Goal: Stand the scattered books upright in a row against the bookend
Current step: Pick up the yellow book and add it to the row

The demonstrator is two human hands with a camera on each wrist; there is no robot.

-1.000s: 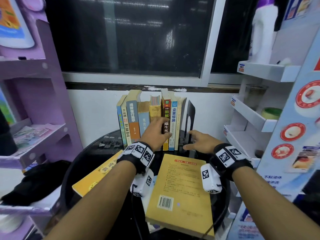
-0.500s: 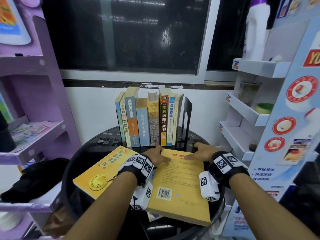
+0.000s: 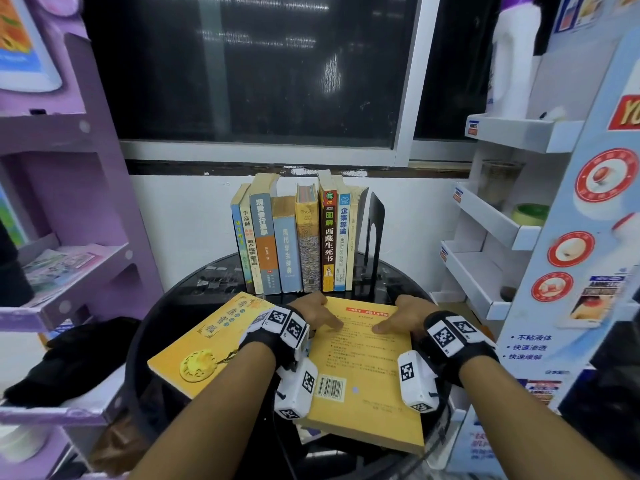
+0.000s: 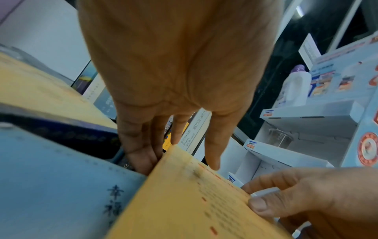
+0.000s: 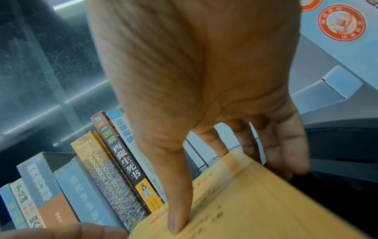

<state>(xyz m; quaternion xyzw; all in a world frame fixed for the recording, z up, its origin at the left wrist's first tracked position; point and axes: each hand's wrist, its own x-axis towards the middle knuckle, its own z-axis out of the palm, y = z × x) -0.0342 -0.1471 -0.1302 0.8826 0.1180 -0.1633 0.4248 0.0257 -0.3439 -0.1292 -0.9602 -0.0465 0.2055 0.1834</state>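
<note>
Several books [image 3: 298,240] stand upright in a row at the back of the round black table [image 3: 180,306], the rightmost against a black bookend [image 3: 375,233]. A yellow book [image 3: 363,368] lies flat in front, back cover and barcode up. My left hand [image 3: 322,315] grips its far left corner, thumb [image 4: 212,145] on the cover, fingers [image 4: 139,153] down beside the edge. My right hand [image 3: 394,317] grips the far right corner, thumb [image 5: 178,202] on top, fingers [image 5: 286,153] curled over the edge. A second yellow book [image 3: 207,341] lies flat to the left.
A blue book [image 4: 51,186] lies partly under the gripped one. Purple shelves [image 3: 69,271] stand close on the left, and white display shelves [image 3: 485,271] with a white bottle [image 3: 512,64] on the right. A dark window [image 3: 242,64] and white wall sit behind the row.
My left hand left the upright spines and my right hand left the bookend's foot. Both drew back to the far corners of the flat yellow book and took hold.
</note>
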